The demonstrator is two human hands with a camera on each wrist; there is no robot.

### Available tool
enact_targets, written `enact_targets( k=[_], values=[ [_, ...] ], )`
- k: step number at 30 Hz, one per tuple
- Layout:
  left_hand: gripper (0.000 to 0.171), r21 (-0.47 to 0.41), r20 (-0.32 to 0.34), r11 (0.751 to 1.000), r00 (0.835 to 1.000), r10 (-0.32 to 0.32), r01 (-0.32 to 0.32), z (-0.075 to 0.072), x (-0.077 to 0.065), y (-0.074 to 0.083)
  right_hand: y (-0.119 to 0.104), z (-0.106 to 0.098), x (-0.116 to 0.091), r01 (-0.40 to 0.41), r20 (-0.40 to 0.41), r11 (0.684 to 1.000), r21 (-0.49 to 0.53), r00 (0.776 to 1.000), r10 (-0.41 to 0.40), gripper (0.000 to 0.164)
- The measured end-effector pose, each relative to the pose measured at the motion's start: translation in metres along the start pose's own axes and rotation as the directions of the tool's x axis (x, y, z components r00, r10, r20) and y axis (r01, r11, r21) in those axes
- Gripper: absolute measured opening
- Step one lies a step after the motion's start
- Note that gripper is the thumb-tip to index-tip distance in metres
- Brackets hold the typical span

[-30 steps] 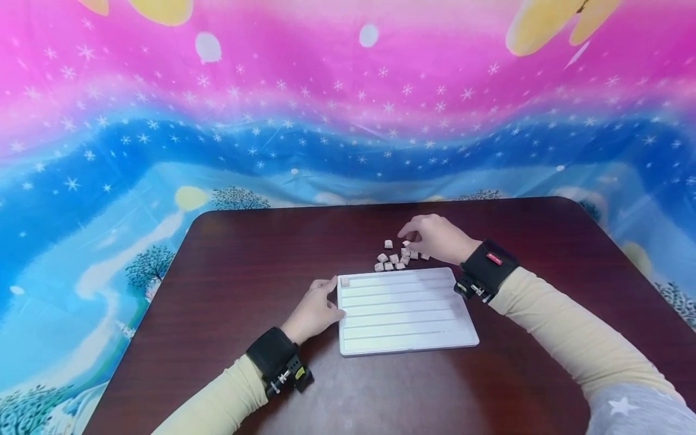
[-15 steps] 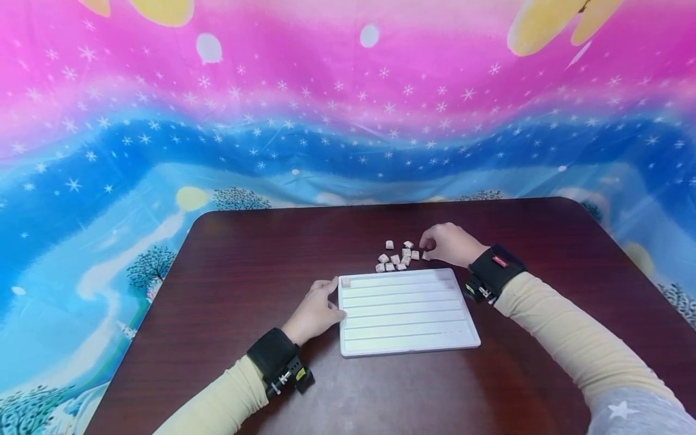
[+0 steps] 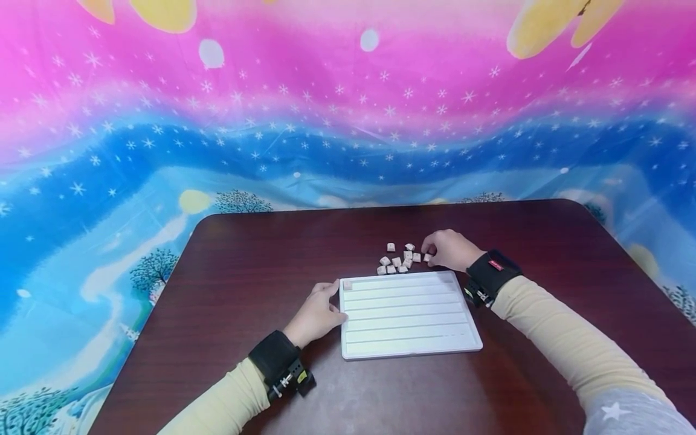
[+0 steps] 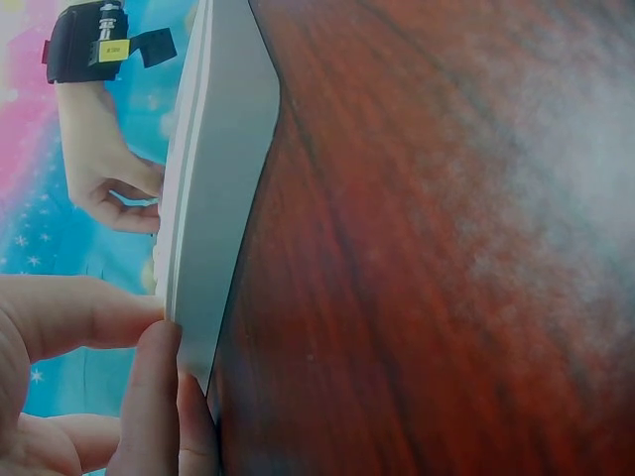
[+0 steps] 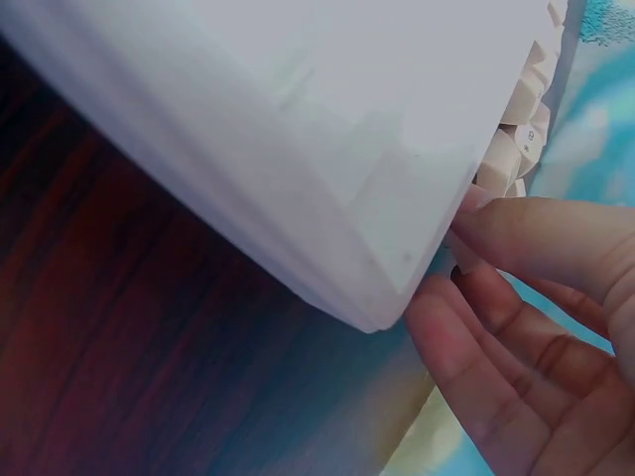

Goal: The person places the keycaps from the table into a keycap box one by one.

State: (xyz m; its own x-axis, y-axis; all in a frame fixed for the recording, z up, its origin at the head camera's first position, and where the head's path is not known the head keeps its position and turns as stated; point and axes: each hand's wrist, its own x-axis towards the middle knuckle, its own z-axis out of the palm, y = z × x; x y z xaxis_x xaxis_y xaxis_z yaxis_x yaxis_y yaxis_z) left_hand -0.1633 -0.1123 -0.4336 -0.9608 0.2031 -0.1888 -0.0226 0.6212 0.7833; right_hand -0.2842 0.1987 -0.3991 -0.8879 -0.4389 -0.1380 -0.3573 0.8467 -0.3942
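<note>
A white tray [image 3: 410, 315] with several ridges across it lies on the table. One pinkish keycap [image 3: 348, 285] sits in its top left corner. My left hand [image 3: 313, 315] grips the tray's left edge; the left wrist view has its fingertips [image 4: 149, 315] right at the rim. Beyond the tray's far edge is a loose cluster of white keycaps [image 3: 396, 261], some tilted. At the cluster's right end, my right hand [image 3: 450, 249] pinches a keycap [image 3: 428, 258] between thumb and finger. In the right wrist view that keycap [image 5: 464, 256] is partly hidden by the fingers.
The dark reddish-brown table [image 3: 261, 254] has rounded far corners. A colourful printed cloth [image 3: 326, 121] hangs behind it. Both wrists carry black straps with small cameras, the right one [image 3: 493, 273] close by the tray's right edge.
My right hand has moved right and slightly nearer, from the back of the cluster to the keycap at its right end, and now pinches it. The left hand keeps its place on the tray.
</note>
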Motion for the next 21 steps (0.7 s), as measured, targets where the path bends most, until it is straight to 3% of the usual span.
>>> enact_targets(
  k=[21],
  values=[
    [0.078,-0.013,-0.007,1.000,1.000,0.028,-0.028,0.0003,-0.0008,-0.0008,0.0055,0.0040,0.0058,0.046,0.007,0.999,0.014,0.999,-0.046,0.023]
  ],
)
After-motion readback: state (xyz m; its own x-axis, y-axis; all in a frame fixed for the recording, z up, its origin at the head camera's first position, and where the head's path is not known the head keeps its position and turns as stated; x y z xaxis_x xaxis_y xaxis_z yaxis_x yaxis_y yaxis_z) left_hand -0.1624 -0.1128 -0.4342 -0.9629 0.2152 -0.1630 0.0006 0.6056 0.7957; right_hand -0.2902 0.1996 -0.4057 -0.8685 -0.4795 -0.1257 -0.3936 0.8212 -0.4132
